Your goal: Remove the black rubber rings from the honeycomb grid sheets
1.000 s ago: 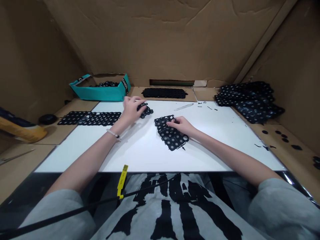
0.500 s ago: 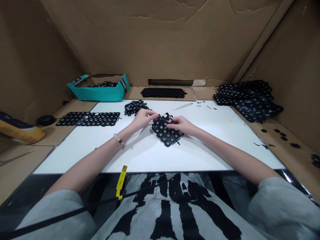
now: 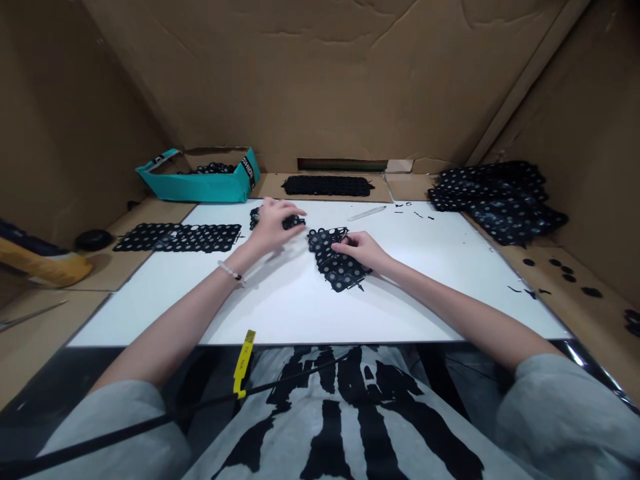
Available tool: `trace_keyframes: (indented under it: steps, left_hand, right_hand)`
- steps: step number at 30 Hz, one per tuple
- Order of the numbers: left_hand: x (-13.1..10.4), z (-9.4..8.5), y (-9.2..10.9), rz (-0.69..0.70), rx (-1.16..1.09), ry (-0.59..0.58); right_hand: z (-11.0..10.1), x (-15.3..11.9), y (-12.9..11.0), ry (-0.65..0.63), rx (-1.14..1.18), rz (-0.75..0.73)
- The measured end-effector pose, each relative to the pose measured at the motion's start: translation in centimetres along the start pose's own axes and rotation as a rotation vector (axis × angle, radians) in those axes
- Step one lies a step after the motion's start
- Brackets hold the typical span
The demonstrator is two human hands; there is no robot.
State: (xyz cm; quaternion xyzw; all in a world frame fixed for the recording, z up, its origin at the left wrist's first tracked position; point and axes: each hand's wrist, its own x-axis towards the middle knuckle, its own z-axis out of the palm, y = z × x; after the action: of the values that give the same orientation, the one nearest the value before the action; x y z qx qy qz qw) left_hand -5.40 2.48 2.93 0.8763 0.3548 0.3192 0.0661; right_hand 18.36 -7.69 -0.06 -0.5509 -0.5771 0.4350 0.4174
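Observation:
My right hand (image 3: 364, 249) pinches the right edge of a black sheet of joined rings (image 3: 341, 268), which rests at a slant on the white board. Pale discs show through its holes. Farther left, my left hand (image 3: 274, 223) is over a small pile of loose black rings (image 3: 294, 221), its fingers spread and thumb apart. The hand covers much of the pile, and I see nothing gripped in it. A second perforated black sheet (image 3: 200, 238) lies flat at the left of the board.
A teal box (image 3: 200, 187) with black rings stands back left. A folded black strip (image 3: 327, 186) lies behind the board (image 3: 280, 307), a white pen-like tool (image 3: 367, 213) on it. Black sheets (image 3: 493, 197) are heaped back right; a yellow bottle (image 3: 45, 257) lies at left.
My left hand has left the sheet and moved left and back to the ring pile, its fingers spreading. My right hand still holds the sheet, which has shifted slightly right.

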Motion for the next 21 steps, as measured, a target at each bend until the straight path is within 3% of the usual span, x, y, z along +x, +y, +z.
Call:
trace_keyframes:
  steps: [3,5,8,12,15,18,21]
  left_hand:
    - [-0.6,1.1,4.0,0.119,-0.126,-0.213]
    - [-1.0,1.6,5.3,0.118,-0.2,-0.246]
    - [-1.2,2.1,5.4,0.013,-0.31,-0.213]
    - [-0.4,2.2,3.4,-0.206,-0.429,-0.173]
    - [0.4,1.4,0.2,-0.339,-0.451,0.028]
    - [0.6,0.1,-3.1,-0.31,-0.189,0.26]
    - [0.3,-0.6,-3.5,-0.245,0.065,0.301]
  right_hand:
    - [0.1,0.1,-0.2,-0.006,-0.012,-0.07]
    - [0.0,0.1,-0.4,-0.036,-0.008,-0.106]
    - [-0.5,0.2,-0.5,-0.115,0.021,-0.113]
    - [-1.1,0.3,-0.2,-0.166,0.035,-0.05]
    - [-1.3,0.4,0.2,-0.135,0.032,-0.043]
    - [-1.1,0.3,0.4,-0.127,0.049,-0.031]
    - [-0.6,0.1,0.4,-0.096,0.082,-0.012]
